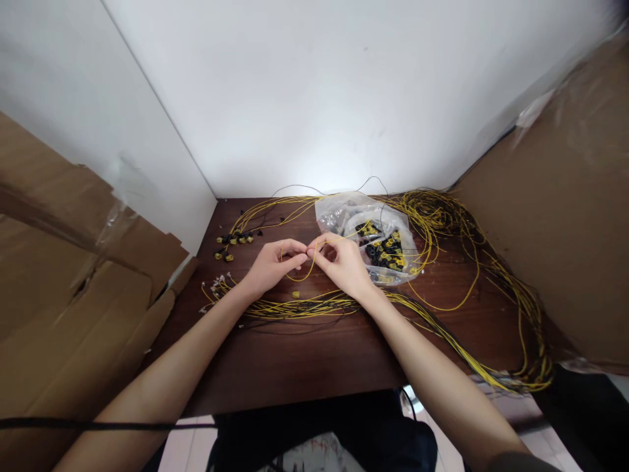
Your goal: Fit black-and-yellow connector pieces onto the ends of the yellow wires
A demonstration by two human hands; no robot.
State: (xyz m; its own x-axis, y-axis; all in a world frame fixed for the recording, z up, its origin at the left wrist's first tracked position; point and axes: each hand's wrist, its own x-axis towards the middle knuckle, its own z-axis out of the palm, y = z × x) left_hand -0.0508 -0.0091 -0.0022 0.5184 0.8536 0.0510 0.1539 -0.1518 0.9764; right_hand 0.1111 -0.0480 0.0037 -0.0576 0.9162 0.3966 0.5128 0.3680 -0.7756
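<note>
My left hand [278, 263] and my right hand [339, 259] meet fingertip to fingertip above the middle of the table. Between them runs a thin yellow wire [310, 270], which loops down below the fingers. Both hands are closed in a pinch on it; a small dark piece seems to sit at the fingertips, too small to make out. Just behind my right hand lies a clear plastic bag [334, 208] holding many small black and yellow connectors [388, 252]. Beneath my wrists a bundle of yellow and black wires [304, 307] stretches across the table.
Wires with black and yellow connector ends [236, 237] lie at the back left. A tangled wire coil [432, 210] fills the back right and hangs over the front right edge. Cardboard [88, 295] stands at left, more cardboard [555, 216] at right, a white wall [314, 98] behind.
</note>
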